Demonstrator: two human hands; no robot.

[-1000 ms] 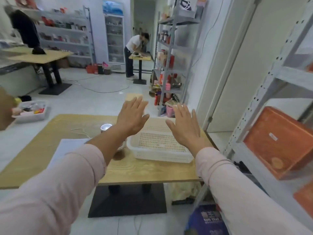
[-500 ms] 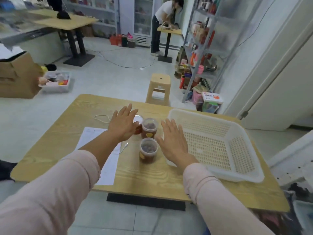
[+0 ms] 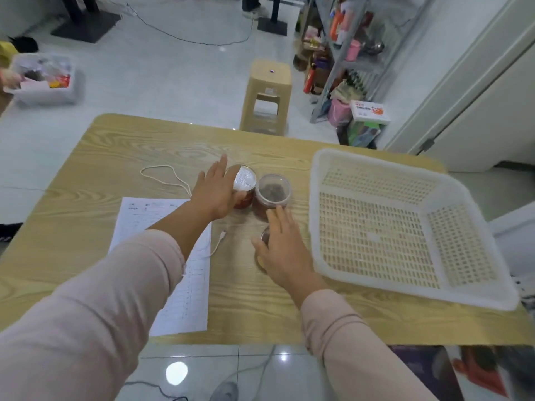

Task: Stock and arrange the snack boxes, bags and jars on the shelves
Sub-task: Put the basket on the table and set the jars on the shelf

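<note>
Three small jars of dark snacks stand together on the wooden table. My left hand grips the far-left jar with the silver foil lid, thumb across its front and fingers along its far side. A clear-lidded jar stands just to the right of it, untouched. My right hand lies over the nearest jar, which shows only at its left rim; the fingers are straight and point toward the clear-lidded jar.
A white perforated basket sits empty on the table's right half. A printed sheet and a white cable lie on the left. Beyond the table stand a beige stool and a stocked metal shelf.
Both hands have dropped from hovering open above the table onto the jars. The left now wraps the foil-lidded jar and the right covers the nearest one. The view has tilted further down.
</note>
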